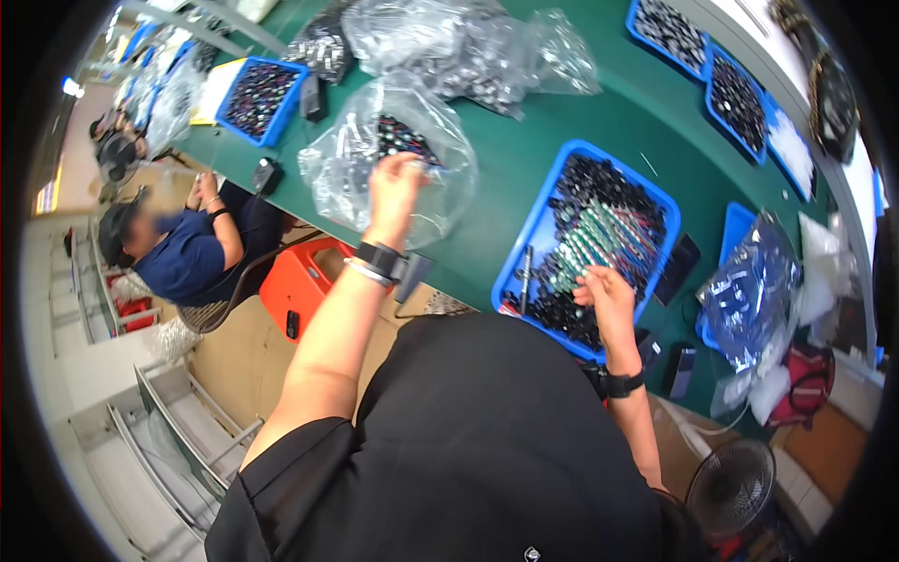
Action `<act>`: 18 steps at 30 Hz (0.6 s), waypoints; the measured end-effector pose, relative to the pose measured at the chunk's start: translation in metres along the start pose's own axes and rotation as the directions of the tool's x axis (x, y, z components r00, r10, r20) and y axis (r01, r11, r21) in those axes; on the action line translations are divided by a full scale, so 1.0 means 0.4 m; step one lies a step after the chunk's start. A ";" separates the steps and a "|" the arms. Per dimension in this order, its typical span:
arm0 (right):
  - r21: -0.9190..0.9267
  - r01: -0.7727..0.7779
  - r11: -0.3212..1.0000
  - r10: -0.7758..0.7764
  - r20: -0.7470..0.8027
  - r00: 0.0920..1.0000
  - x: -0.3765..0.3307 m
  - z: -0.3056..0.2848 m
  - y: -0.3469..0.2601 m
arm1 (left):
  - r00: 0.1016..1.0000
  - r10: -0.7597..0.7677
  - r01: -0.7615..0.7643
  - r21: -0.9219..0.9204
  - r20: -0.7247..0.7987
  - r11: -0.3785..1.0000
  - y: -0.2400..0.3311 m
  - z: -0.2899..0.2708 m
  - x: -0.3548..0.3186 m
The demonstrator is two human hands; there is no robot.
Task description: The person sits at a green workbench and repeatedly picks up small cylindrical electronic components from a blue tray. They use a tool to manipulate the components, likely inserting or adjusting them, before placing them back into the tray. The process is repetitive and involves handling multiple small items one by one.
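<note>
My left hand is over a clear plastic bag that lies open on the green table. Its fingers are curled together; whatever they hold is too small to make out. Inside the bag, just beyond the fingertips, is a heap of small dark parts with coloured bits. My right hand is at the near right part of a blue tray, thumb and fingers drawn together. What it pinches, if anything, cannot be made out. The tray holds many small black parts and a row of thin greenish strips.
A black marker-like pen lies in the tray. Large clear bags of parts are at the back; another blue tray stands far left. More part trays line the right. A seated person works at left beside a red stool.
</note>
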State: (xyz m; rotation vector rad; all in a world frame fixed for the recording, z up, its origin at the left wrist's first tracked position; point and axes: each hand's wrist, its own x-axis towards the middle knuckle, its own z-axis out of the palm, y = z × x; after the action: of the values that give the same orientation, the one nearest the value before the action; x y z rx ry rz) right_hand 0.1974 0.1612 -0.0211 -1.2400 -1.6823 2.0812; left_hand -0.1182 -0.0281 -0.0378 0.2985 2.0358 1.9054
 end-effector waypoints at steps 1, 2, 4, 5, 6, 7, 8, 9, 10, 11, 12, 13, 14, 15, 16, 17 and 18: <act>0.027 -0.006 1.000 0.006 -0.022 1.000 -0.002 -0.005 0.012 | 0.997 0.035 -0.032 0.049 -0.070 0.998 0.017 -0.013 0.020; 0.055 -0.011 0.998 0.013 -0.036 0.999 -0.005 -0.010 0.027 | 0.989 0.047 -0.040 0.053 -0.143 0.998 0.041 -0.020 0.035; 0.059 -0.023 0.998 0.026 -0.038 0.999 -0.006 -0.018 0.060 | 0.961 0.079 -0.099 -0.064 -0.264 0.993 0.010 -0.076 0.101; 0.060 -0.032 0.998 0.034 -0.036 0.999 -0.004 -0.022 0.072 | 0.933 0.066 -0.074 -0.008 -0.353 0.997 -0.013 -0.101 0.141; 0.059 -0.038 0.998 0.041 -0.037 0.998 -0.004 -0.025 0.078 | 0.936 0.024 0.026 0.136 -0.352 0.990 -0.021 -0.120 0.161; 0.057 -0.050 0.997 0.053 -0.045 0.998 -0.005 -0.025 0.082 | 0.939 0.119 0.019 0.394 -0.323 0.919 -0.027 -0.108 0.168; 0.065 -0.056 0.996 0.060 -0.050 0.997 -0.005 -0.025 0.091 | 0.941 0.206 0.008 0.625 -0.270 0.781 -0.035 -0.097 0.169; 0.073 -0.062 0.995 0.067 -0.054 0.996 -0.004 -0.025 0.103 | 0.874 0.479 -0.200 0.834 -0.086 0.515 -0.053 -0.074 0.160; 0.085 -0.066 0.994 0.071 -0.069 0.995 -0.005 -0.025 0.112 | 0.829 0.544 -0.430 0.768 0.129 0.475 -0.019 -0.016 0.127; 0.083 -0.073 0.994 0.080 -0.081 0.994 -0.009 -0.025 0.114 | 0.876 0.388 -0.470 0.690 0.288 0.550 0.059 0.078 0.063; 0.087 -0.076 0.993 0.081 -0.066 0.994 -0.013 -0.019 0.113 | 0.709 0.567 -0.678 0.626 0.420 0.384 0.009 0.118 0.006; 0.092 -0.078 0.993 0.083 -0.057 0.995 -0.014 -0.016 0.116 | 0.778 0.337 -0.623 0.587 0.530 0.517 -0.008 0.174 -0.070; 0.099 -0.077 0.992 0.082 -0.049 0.995 -0.014 -0.013 0.117 | 0.652 0.227 -0.712 0.480 0.724 0.513 -0.034 0.212 -0.118; 0.093 -0.080 0.992 0.085 -0.044 0.995 -0.016 -0.010 0.115 | 0.579 0.175 -0.738 0.422 0.796 0.526 -0.057 0.242 -0.168; 0.095 -0.081 0.992 0.085 -0.044 0.995 -0.018 -0.009 0.116 | 0.497 0.123 -0.759 0.362 0.859 0.541 -0.079 0.268 -0.210; 0.097 -0.080 0.992 0.085 -0.045 0.995 -0.020 -0.009 0.117 | 0.508 0.082 -0.764 0.404 0.858 0.503 -0.111 0.287 -0.238; 0.097 -0.082 0.992 0.086 -0.043 0.995 -0.022 -0.009 0.117 | 0.522 0.041 -0.765 0.447 0.852 0.464 -0.139 0.302 -0.260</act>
State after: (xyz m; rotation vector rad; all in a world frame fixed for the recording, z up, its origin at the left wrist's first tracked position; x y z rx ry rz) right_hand 0.2213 0.1425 -0.0579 -1.3409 -1.5178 2.1351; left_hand 0.0280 0.0399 -0.0883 1.7361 2.0705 0.5296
